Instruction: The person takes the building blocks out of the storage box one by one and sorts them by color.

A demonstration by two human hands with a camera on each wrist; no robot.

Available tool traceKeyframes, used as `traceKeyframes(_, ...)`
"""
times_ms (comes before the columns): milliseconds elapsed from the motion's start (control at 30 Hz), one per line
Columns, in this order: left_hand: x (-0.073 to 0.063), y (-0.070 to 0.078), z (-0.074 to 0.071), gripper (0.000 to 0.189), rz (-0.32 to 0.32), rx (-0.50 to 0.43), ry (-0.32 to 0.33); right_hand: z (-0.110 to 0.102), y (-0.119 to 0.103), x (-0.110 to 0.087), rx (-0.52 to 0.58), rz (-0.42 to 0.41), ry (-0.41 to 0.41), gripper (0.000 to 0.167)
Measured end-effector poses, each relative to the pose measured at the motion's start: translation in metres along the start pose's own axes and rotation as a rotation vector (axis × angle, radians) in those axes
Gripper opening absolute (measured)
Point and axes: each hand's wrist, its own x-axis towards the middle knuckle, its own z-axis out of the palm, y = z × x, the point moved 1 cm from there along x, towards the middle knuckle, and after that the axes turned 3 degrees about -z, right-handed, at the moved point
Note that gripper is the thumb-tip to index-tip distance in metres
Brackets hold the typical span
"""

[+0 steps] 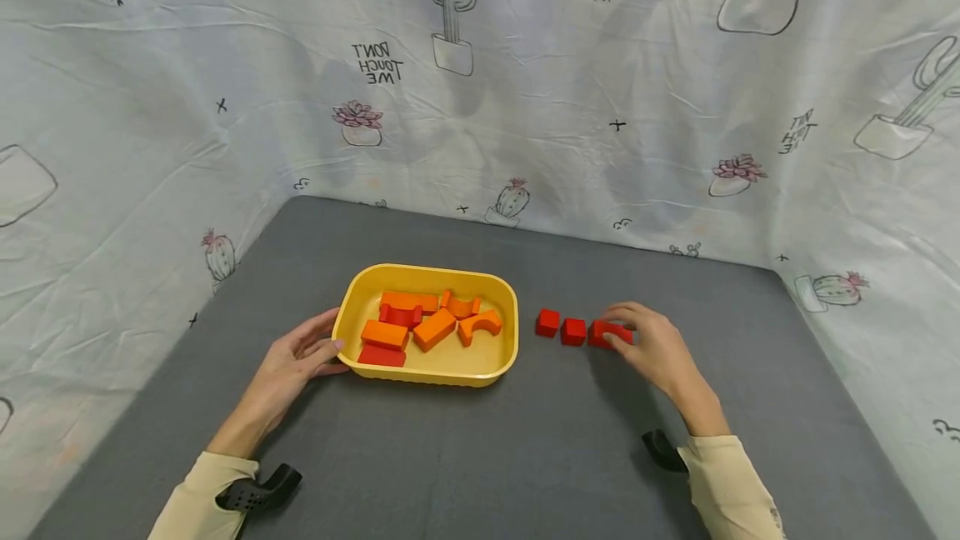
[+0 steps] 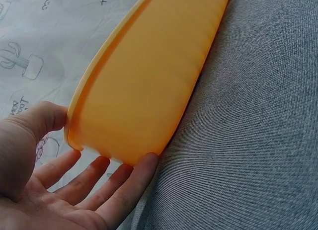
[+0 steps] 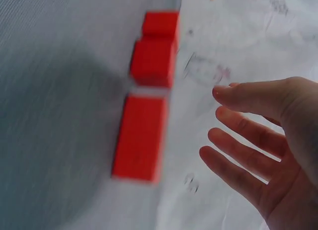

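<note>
Two red cubes (image 1: 573, 332) and one red rectangular block (image 1: 599, 334) lie in a row on the grey desk (image 1: 450, 457), out at 3 o'clock from the yellow tray (image 1: 465, 361). My left grip (image 1: 296, 361) is clamped on the tray at its 9 o'clock end, thumb at the rim and fingers against the outer end wall, probably to keep it from sliding. My right grip (image 1: 652, 348) has thumb and fingers apart, holding nothing; I'd judge it is spread that way to leave room for the rectangular block. From the head, that block shows between thumb and fingers, at about 10 o'clock from the middle of my right grip; the right wrist view shows a gap between it and my fingertips. The cubes sit farther off, at 9 o'clock, set apart from each other, which likely makes each easy to take singly.

Inside the tray, toward its 10 o'clock, are three orange rectangular blocks (image 1: 434, 330), a red arch block (image 1: 401, 317) and a red flat-looking block (image 1: 382, 355); two orange arch blocks (image 1: 480, 325) lie from 1 to 2 o'clock. They look loosely dropped in rather than arranged.
</note>
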Motion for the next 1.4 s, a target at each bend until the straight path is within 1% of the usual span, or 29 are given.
traceKeyframes(100,0.001,0.001,0.001,0.062,0.005,-0.005,-0.009,0.002,-0.015,0.007,0.025,-0.016,-0.004,0.025)
traceKeyframes(200,0.0,0.001,0.001,0.062,0.006,0.001,0.0,0.007,-0.033,0.018,0.071,-0.038,-0.029,0.025)
traceKeyframes(367,-0.001,0.001,0.0,0.063,-0.001,0.011,0.011,0.018,-0.068,0.042,0.137,-0.109,-0.07,0.025)
traceKeyframes(500,-0.001,0.001,0.001,0.063,-0.009,0.006,0.012,0.032,-0.098,0.057,0.178,-0.176,-0.114,0.024)
traceKeyframes(700,0.0,0.001,0.0,0.063,-0.008,-0.006,0.004,0.06,-0.141,0.076,0.326,-0.258,-0.22,0.022)
traceKeyframes(800,0.0,0.0,0.0,0.061,0.005,-0.014,-0.001,0.074,-0.159,0.085,0.382,-0.304,-0.304,0.02)
traceKeyframes(867,0.001,-0.001,0.001,0.06,0.014,-0.022,-0.008,0.084,-0.168,0.091,0.384,-0.324,-0.368,0.019)
traceKeyframes(933,0.001,-0.001,0.002,0.06,0.019,-0.027,-0.014,0.093,-0.175,0.095,0.363,-0.323,-0.434,0.02)
traceKeyframes(1000,0.002,-0.001,0.004,0.059,0.023,-0.037,-0.023,0.101,-0.181,0.098,0.331,-0.319,-0.479,0.021)
traceKeyframes(1100,0.001,-0.001,0.005,0.059,0.023,-0.044,-0.028,0.111,-0.186,0.1,0.289,-0.287,-0.525,0.022)
traceKeyframes(1267,0.001,-0.001,0.004,0.058,0.015,-0.048,-0.017,0.121,-0.19,0.105,0.296,-0.197,-0.548,0.028)
traceKeyframes(1333,0.002,-0.002,0.002,0.059,0.016,-0.044,-0.012,0.124,-0.192,0.108,0.293,-0.179,-0.547,0.029)
traceKeyframes(1400,0.002,-0.003,0.001,0.058,0.015,-0.042,-0.006,0.127,-0.194,0.111,0.271,-0.182,-0.547,0.03)
